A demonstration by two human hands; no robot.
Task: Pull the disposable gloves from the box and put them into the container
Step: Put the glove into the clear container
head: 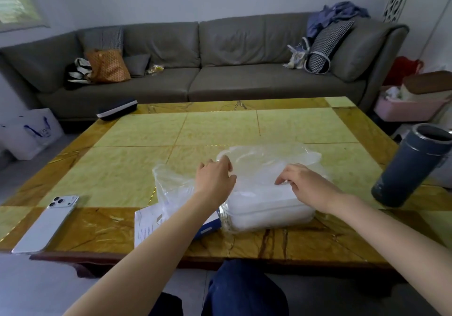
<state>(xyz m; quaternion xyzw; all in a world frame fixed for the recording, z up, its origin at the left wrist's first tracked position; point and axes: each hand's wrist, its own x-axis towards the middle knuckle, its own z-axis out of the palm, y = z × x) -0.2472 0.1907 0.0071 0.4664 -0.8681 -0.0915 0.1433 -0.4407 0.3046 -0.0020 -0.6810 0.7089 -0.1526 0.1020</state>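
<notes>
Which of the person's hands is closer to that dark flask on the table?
Right. The right hand is over the clear container's side toward the flask; the left hand is at the container's other side, farther away.

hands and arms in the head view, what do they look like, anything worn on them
Both arms are bare, with no sleeves in view. The left hand and right hand wear no gloves, and no watch or bracelet shows at either wrist.
</notes>
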